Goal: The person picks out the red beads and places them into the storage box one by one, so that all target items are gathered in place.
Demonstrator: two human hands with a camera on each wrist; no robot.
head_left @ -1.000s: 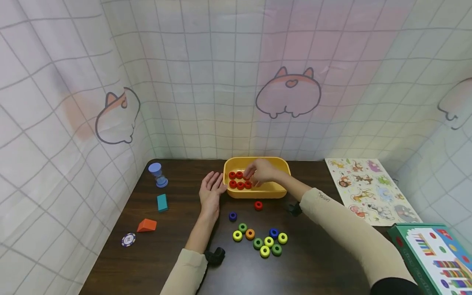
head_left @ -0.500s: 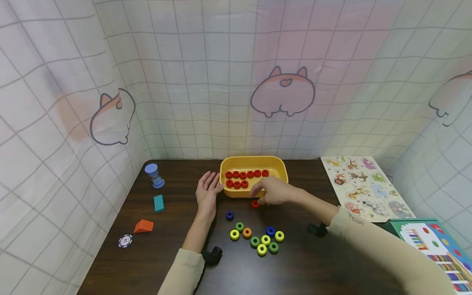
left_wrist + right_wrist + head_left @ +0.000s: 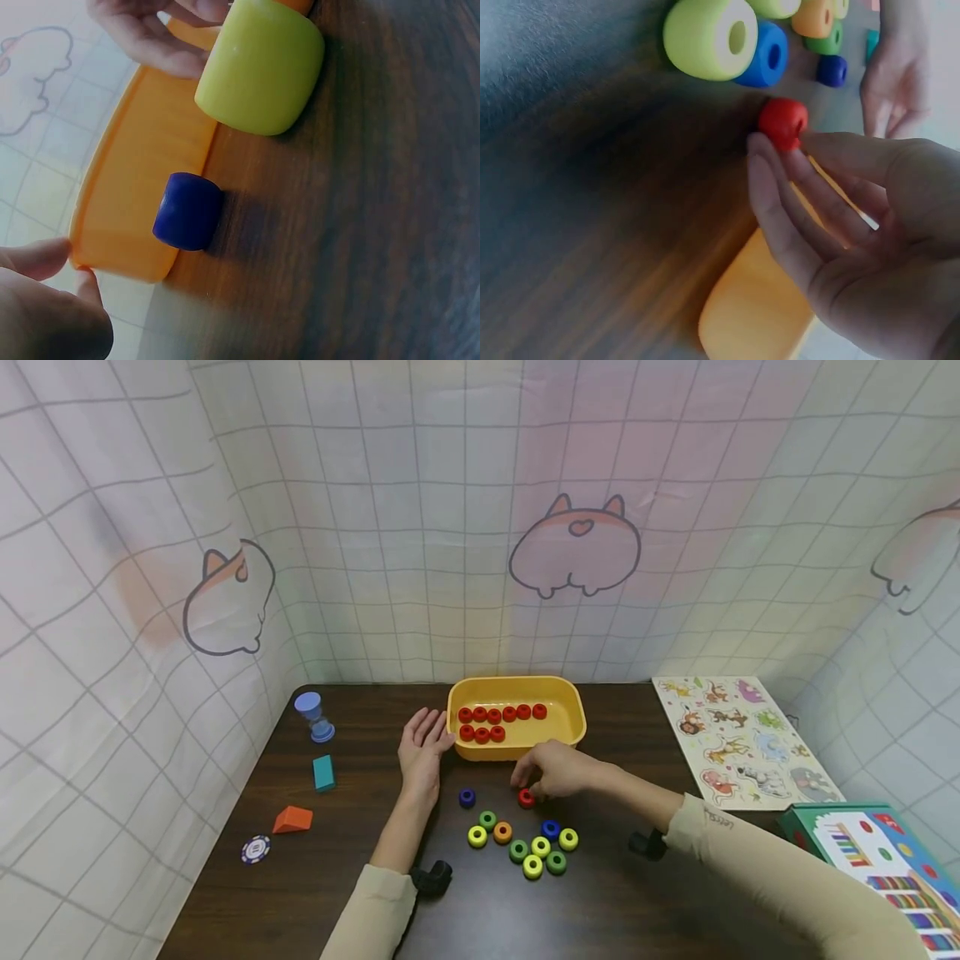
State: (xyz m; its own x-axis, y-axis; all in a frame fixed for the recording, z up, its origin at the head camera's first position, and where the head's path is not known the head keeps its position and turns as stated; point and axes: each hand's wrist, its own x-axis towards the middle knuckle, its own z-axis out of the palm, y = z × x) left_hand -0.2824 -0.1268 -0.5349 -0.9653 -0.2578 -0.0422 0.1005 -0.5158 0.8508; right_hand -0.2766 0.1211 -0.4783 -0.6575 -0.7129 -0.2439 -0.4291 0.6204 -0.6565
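A yellow tray (image 3: 562, 727) stands at the back of the table, with several red beads (image 3: 497, 734) in two rows inside. My left hand (image 3: 422, 764) rests beside its left end, fingers extended, with fingertips touching the tray corner in the left wrist view. In front of the tray, my right hand (image 3: 562, 770) pinches a loose red bead (image 3: 781, 122) between thumb and fingertips, close to the tabletop. Closest to that bead in the right wrist view are a blue bead (image 3: 769, 56) and a yellow-green bead (image 3: 705, 37).
Yellow, green, orange and blue beads (image 3: 541, 847) lie loose nearer me. An hourglass (image 3: 315, 717), a teal block (image 3: 323, 773), an orange block (image 3: 292, 819) and a poker chip (image 3: 256, 849) line the left side. Right: an animal board (image 3: 742, 743) and a green box (image 3: 870, 852).
My right hand has come out of the tray, leaving more red beads in view there. It has reached the loose red bead, which has shifted slightly toward me. My left hand stays put.
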